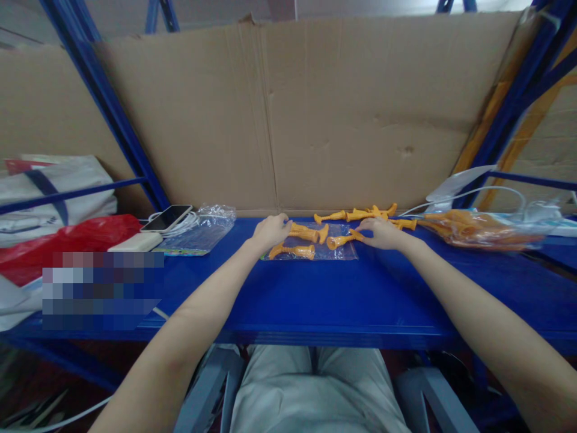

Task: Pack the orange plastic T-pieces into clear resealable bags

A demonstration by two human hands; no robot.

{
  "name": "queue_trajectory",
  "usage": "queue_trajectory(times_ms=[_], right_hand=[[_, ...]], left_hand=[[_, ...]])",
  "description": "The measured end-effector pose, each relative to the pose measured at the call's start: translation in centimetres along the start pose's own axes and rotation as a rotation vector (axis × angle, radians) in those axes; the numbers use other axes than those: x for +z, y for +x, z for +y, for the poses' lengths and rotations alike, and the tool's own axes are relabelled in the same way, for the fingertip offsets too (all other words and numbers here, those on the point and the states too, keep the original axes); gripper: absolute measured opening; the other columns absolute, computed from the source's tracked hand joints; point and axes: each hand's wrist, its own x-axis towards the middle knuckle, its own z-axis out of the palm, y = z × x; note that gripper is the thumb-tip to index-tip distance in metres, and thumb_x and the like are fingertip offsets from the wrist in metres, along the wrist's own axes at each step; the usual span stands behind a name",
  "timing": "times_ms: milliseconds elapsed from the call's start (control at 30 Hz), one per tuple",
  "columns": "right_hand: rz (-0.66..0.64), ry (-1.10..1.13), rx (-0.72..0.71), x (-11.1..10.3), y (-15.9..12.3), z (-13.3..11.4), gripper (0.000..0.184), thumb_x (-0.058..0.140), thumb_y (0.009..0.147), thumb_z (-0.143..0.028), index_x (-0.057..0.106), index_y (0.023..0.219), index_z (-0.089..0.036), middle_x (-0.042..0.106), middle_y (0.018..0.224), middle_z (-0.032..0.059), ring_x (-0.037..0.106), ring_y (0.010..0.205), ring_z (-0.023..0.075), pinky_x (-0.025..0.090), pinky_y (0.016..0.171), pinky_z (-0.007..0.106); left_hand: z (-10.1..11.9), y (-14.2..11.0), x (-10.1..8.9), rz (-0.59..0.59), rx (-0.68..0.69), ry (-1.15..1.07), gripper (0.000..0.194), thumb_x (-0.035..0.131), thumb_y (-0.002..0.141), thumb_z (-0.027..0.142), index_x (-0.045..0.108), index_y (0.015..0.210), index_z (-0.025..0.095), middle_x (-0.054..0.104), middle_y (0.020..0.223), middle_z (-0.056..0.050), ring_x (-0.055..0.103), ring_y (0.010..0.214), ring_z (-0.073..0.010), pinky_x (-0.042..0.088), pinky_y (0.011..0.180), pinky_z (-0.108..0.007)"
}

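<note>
Several orange plastic leg-shaped pieces lie on a clear plastic bag (336,252) in the middle of the blue shelf. My left hand (270,232) has its fingers closed at the end of one leg-shaped piece (305,233); the fingertips are partly hidden. A second leg-shaped piece (295,251) rests just in front of it on the bag. My right hand (383,233) pinches the narrow end of another leg-shaped piece (340,241), whose wide hollow end points left. Behind my right hand, more orange pieces (360,214) lie against the cardboard.
A cardboard sheet (360,108) walls off the back. On the right sits a clear bag of orange pieces (482,228) beside a white cable. To the left are a flat plastic package (198,234), a phone (167,218), a white block (135,242) and a red bag (72,240).
</note>
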Motion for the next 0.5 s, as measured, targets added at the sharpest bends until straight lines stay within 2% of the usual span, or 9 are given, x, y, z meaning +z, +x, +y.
queue_trajectory(times_ms=[100, 200, 400, 500], right_hand=[[-0.074, -0.048, -0.011, 0.7, -0.1, 0.0, 0.034, 0.054, 0.078, -0.018, 0.07, 0.108, -0.019, 0.065, 0.117, 0.011, 0.058, 0.108, 0.0252, 0.043, 0.092, 0.041], [-0.098, -0.074, 0.018, 1.1, 0.0, -1.0, 0.038, 0.052, 0.079, -0.016, 0.067, 0.115, -0.019, 0.058, 0.128, 0.0129, 0.053, 0.115, 0.0283, 0.042, 0.093, 0.043], [-0.088, -0.094, -0.012, 0.8, 0.3, -1.4, 0.022, 0.057, 0.08, -0.021, 0.072, 0.096, -0.02, 0.065, 0.115, 0.0099, 0.054, 0.108, 0.0289, 0.043, 0.088, 0.044], [-0.028, -0.056, -0.077, 0.2, 0.3, -0.9, 0.016, 0.06, 0.077, -0.021, 0.072, 0.087, -0.019, 0.067, 0.108, 0.0096, 0.055, 0.106, 0.0278, 0.042, 0.09, 0.044]], left_hand=[[-0.8, 0.3, -0.1, -0.141, -0.081, 0.042, 0.048, 0.034, 0.091, 0.046, 0.055, 0.119, 0.015, 0.065, 0.117, -0.017, 0.061, 0.109, -0.029, 0.047, 0.082, -0.032], [-1.0, 0.2, -0.4, -0.242, -0.098, 0.078, 0.056, 0.034, 0.09, 0.052, 0.05, 0.123, 0.01, 0.061, 0.121, -0.021, 0.059, 0.112, -0.0318, 0.047, 0.083, -0.034], [-0.9, -0.1, -1.4, -0.25, 0.116, 0.05, 0.058, 0.033, 0.09, 0.056, 0.045, 0.128, 0.014, 0.062, 0.122, -0.016, 0.059, 0.111, -0.0279, 0.045, 0.085, -0.032], [-1.0, -0.2, -1.6, -0.289, 0.128, 0.088, 0.061, 0.035, 0.089, 0.058, 0.046, 0.13, 0.015, 0.06, 0.126, -0.015, 0.057, 0.114, -0.028, 0.044, 0.088, -0.031]])
